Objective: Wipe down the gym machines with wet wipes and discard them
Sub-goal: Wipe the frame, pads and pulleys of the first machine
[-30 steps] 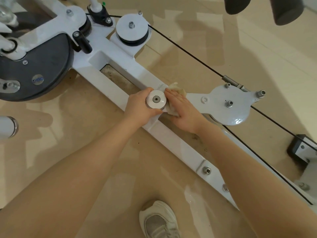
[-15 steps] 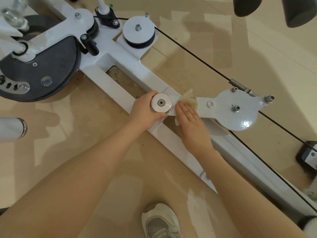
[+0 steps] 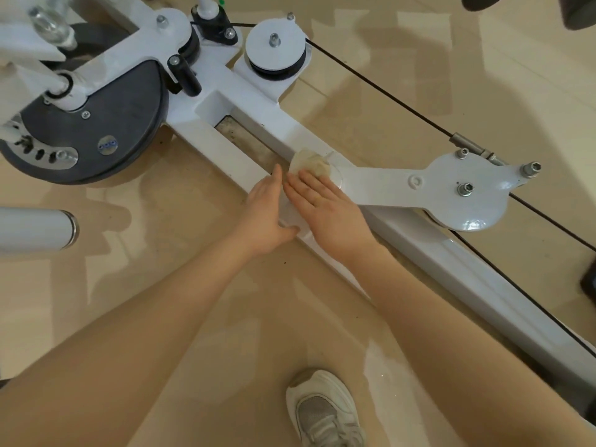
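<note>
A crumpled, yellowish wet wipe lies on the round cap of a white peg that stands up from the white gym machine frame. My right hand lies flat over the cap, fingers straight, pressing the wipe down. My left hand sits against the peg's left side with its thumb curled round the peg below. Most of the cap is hidden under my right fingers.
A white pulley plate with bolts lies to the right, and a black cable runs diagonally past it. A black disc and a second pulley are upper left. A white tube juts in at left. My shoe stands on the tiled floor.
My right hand moved left from beside the peg onto its cap, carrying the wipe over it. My left hand's fingers straightened along the peg. The view shifted slightly.
</note>
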Demonstrator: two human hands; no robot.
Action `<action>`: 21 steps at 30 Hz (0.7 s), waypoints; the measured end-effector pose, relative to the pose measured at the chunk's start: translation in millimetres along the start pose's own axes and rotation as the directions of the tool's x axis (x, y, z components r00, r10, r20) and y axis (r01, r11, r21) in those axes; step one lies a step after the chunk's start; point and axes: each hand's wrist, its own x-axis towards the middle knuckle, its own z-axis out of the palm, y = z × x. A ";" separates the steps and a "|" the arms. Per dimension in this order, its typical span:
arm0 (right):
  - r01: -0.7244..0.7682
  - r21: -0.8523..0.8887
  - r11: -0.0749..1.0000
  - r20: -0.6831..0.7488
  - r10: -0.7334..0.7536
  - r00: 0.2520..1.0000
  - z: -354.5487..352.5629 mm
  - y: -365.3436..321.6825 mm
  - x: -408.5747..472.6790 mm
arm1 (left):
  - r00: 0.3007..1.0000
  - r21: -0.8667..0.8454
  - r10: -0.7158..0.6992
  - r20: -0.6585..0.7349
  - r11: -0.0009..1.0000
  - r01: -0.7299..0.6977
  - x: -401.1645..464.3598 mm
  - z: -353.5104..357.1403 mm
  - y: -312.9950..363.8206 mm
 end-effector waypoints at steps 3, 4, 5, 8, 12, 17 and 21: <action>0.113 -0.059 0.992 0.005 -0.113 0.994 1.4 23.4 -26.4 | 0.999 0.033 0.025 0.024 0.999 -0.026 -6.2 1.5 -4.5; 0.092 -0.073 0.993 -0.011 -0.093 0.996 2.0 29.6 -35.3 | 0.999 0.036 0.032 0.025 0.999 -0.033 -6.7 3.0 -4.0; 0.043 -0.084 0.995 -0.031 -0.046 0.998 2.1 34.6 -43.2 | 0.999 0.032 0.040 0.018 0.999 -0.041 -6.2 5.5 -3.1; -0.123 -0.141 0.982 -0.087 0.111 0.990 0.9 44.2 -57.3 | 0.999 -0.009 0.041 -0.009 0.999 -0.041 -3.1 14.5 2.8; -0.234 -0.200 0.952 -0.087 0.221 0.971 1.1 38.8 -50.3 | 0.994 -0.012 0.091 -0.061 0.996 -0.091 -0.2 23.0 16.3; -0.307 -0.226 0.924 0.105 0.336 0.936 -14.3 49.4 -25.4 | 0.969 0.066 0.176 -0.174 0.984 -0.166 10.1 22.6 46.3; -0.444 -0.280 0.851 0.006 0.464 0.886 -24.1 65.8 -50.4 | 0.969 0.232 0.238 -0.066 0.948 -0.217 16.2 20.8 75.3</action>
